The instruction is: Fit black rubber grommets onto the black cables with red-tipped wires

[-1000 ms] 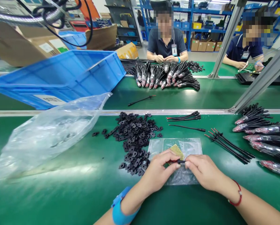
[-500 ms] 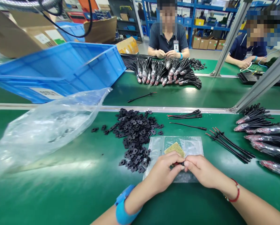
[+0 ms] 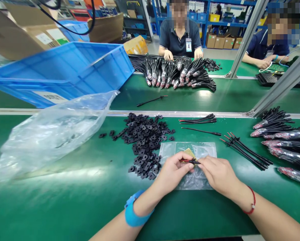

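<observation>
Slim black wire with a red tip (image 3: 190, 161) sits level between the left hand (image 3: 173, 173) and right hand (image 3: 218, 174), their fingers (image 3: 183, 160) clamped on it from both ends. A close, steady pinch keeps it straight above a tan sponge pad (image 3: 190, 153) on a clear plastic bag (image 3: 170, 149). Black rubber pieces (image 3: 144, 144) lie just beside, on the green surface (image 3: 64, 204).

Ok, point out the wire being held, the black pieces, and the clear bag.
wire (image 3: 190, 161): head view, on its black middle section.
black pieces (image 3: 144, 140): head view, on the middle of the pile.
clear bag (image 3: 205, 149): head view, on its bare far right part.
</observation>
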Action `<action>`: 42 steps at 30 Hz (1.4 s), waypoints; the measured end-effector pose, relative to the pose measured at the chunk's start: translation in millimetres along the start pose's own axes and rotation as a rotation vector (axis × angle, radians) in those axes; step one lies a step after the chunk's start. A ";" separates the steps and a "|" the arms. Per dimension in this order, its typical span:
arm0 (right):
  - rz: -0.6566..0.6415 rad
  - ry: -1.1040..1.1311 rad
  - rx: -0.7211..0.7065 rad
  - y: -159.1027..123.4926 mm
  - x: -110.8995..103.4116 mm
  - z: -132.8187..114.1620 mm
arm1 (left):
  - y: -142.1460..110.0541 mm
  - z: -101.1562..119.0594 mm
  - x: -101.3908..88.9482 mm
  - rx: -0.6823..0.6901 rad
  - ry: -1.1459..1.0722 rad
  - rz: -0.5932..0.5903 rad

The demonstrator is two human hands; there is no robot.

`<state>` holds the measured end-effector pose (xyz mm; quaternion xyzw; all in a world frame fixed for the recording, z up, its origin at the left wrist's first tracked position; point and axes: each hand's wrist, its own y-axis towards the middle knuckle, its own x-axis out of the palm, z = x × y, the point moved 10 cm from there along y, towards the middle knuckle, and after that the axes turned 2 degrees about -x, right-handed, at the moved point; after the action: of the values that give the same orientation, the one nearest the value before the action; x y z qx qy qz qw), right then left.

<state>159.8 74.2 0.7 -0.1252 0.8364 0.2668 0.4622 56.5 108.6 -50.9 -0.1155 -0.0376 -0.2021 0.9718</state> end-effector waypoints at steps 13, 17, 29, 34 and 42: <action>-0.345 0.748 0.491 -8.0 39.2 30.8 | -8.0 31.0 13.8 0.286 0.537 -0.107; -0.313 0.557 0.403 -3.5 27.3 22.0 | -7.3 28.4 15.2 0.286 0.573 -0.135; -0.067 -0.620 0.578 -35.7 -83.1 124.7 | -3.0 71.2 -75.7 0.415 0.893 0.453; 0.021 -0.669 0.566 -39.5 -93.3 137.8 | 7.7 55.9 -101.4 0.226 1.397 0.528; -0.165 -0.406 0.214 49.7 -19.7 80.2 | 12.3 46.7 -102.0 0.108 1.604 0.469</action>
<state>204.4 159.7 -0.8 -0.0874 0.7366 0.1578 0.6518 -33.1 169.9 -20.4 0.1054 0.6805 -0.0136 0.7250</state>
